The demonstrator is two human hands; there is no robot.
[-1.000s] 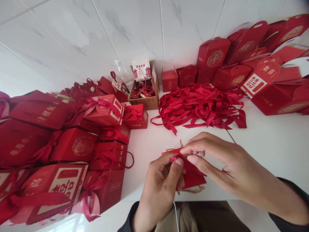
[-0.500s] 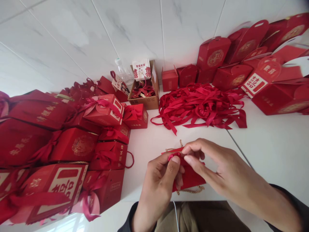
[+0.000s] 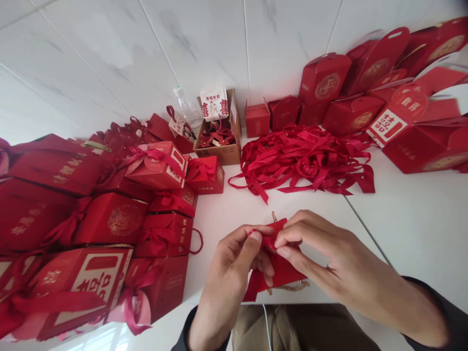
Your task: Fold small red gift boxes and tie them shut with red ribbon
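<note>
My left hand (image 3: 234, 265) and my right hand (image 3: 321, 258) meet at the near edge of a white table (image 3: 234, 209). Both pinch a red ribbon (image 3: 263, 240) over a small red bag (image 3: 283, 268) with a tan cord handle that lies flat under them. A tail of the ribbon hangs down below my left fingers. The fingers of each hand are closed on the ribbon.
A heap of loose red ribbons (image 3: 303, 158) lies behind the hands. Several red gift boxes tied with bows (image 3: 120, 219) fill the left side. Untied red boxes (image 3: 383, 97) stand at the back right. A small cardboard box (image 3: 219, 139) sits by the tiled wall.
My hands have pulled the ribbon a little leftward and apart, and a ribbon tail now hangs below my left fingers. The bag has tilted slightly.
</note>
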